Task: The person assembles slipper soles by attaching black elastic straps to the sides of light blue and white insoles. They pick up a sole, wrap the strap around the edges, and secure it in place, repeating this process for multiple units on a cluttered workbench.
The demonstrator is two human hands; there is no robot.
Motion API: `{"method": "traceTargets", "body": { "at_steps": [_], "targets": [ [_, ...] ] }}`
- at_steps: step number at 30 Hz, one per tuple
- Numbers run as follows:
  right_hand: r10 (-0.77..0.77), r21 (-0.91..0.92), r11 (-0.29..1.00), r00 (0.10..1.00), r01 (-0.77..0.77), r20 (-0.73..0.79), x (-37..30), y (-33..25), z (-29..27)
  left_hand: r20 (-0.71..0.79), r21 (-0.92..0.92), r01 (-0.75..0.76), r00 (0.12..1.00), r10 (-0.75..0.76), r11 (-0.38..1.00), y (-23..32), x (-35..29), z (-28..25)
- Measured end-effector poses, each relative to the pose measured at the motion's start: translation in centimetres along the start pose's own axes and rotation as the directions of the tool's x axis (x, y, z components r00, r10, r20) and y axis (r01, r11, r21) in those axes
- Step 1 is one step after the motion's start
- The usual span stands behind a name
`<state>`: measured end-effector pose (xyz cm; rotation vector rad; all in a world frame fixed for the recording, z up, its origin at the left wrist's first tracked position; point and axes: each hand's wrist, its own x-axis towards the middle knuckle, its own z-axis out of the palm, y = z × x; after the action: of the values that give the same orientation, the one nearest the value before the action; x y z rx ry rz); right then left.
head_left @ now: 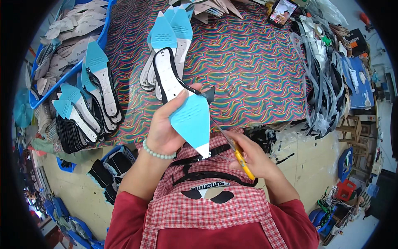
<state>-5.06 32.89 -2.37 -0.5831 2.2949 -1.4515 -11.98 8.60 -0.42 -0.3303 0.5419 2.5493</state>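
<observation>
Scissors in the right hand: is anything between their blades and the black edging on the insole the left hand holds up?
Nothing visible. The scissors in the right hand point up toward the black edging at the insole; the gap holds only the colourful table cover behind. The left hand grips the insole's other side.

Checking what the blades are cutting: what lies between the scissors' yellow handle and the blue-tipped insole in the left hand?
In the head view, only the scissors' thin metal blades span that stretch, reaching the black trim at the insole's edge.
</observation>
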Motion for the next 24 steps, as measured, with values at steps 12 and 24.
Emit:
{"method": "traceTargets", "body": {
  "at_steps": [12,24],
  "targets": [
    [0.073,0.078,0.994,0.997,-0.070,-0.030,4.9,-1.0,2.1,-0.010,-0.106,0.007,1.000,-0.008,0.994,0.7,-1.5,-1.5],
    [0.005,-0.579,0.734,0.856,-0.354,-0.517,3.0,3.0,-5.2,-0.085,0.555,-0.220,0.944,0.318,0.802,0.0,-1.5,-2.7]
  ]
}}
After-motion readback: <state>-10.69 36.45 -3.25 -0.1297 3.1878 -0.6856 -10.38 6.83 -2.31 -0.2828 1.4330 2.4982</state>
